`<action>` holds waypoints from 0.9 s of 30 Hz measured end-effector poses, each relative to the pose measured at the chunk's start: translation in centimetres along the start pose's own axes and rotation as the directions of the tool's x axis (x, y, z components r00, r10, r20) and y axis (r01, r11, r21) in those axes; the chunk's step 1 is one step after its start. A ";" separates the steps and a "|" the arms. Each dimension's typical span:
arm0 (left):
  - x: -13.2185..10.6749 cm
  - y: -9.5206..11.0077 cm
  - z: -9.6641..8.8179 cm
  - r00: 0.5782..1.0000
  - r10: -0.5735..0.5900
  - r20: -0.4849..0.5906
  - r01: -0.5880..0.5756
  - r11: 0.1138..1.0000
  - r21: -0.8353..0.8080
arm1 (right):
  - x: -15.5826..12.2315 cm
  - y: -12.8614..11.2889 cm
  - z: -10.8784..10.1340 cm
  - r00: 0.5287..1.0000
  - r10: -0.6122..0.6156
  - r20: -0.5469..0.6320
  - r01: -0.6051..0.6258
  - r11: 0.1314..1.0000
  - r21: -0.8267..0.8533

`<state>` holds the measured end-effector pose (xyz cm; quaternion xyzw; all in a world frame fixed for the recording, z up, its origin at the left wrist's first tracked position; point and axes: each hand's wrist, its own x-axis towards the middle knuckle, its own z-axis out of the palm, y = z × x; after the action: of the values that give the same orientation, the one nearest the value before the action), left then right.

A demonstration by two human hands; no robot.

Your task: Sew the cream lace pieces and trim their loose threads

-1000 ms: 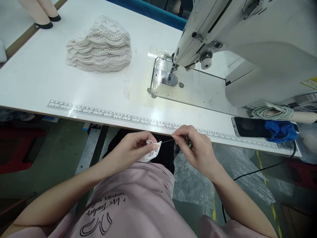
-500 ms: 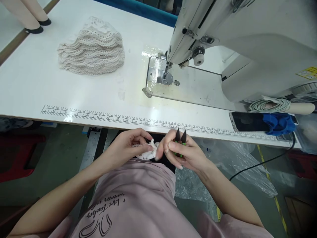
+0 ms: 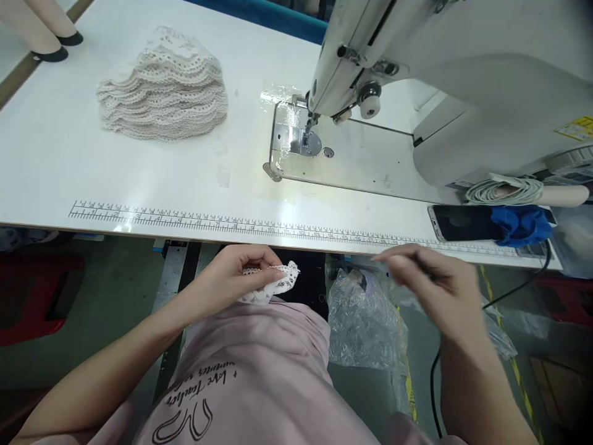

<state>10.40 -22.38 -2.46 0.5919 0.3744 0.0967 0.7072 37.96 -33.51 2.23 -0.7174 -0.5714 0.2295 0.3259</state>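
White sewing table (image 3: pixel 176 176) takes up most of the view, printed ruler scale (image 3: pixel 269 228) running along its near edge; sewing machine (image 3: pixel 477 86) stands on the right half, head toward the table's middle, needle area over a shiny metal plate (image 3: pixel 296 139); pink shirt (image 3: pixel 259 377) of the person below the near edge; clear plastic bag (image 3: pixel 365 327), crumpled, below the near edge, right of the lap; stack of cream lace pieces (image 3: pixel 164 89) on the table's left half, toward the far edge, layers fanned, well apart from the machine; right hand (image 3: pixel 445 284) at the near edge, right of the bag, blurred, well apart from the left; its thumb and forefinger narrow, other fingers curled, dark patch inside the curl; cannot tell if anything is held; left hand (image 3: pixel 231 272) just below the near edge, over the lap, thumb and fingers pinched on fabric; phone (image 3: pixel 463 223) flat by the near right corner; coil of pale green cord (image 3: pixel 503 190) just beyond it; bunched blue cloth (image 3: pixel 521 225) over the phone's right part; white lace piece (image 3: pixel 275 289) in the left hand's pinch, scalloped end poking out past the thumb, lower part hanging toward the shirt.
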 end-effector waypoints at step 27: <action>-0.2 -1.1 1.8 0.923 0.367 -0.113 -0.341 0.919 0.198 | 1.0 -2.7 8.1 0.993 -0.106 0.056 0.082 0.940 0.330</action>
<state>11.12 -24.18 -3.36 0.7006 0.3193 0.2341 0.5937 30.71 -30.49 -1.32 -0.6165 -0.5705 0.3312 0.4300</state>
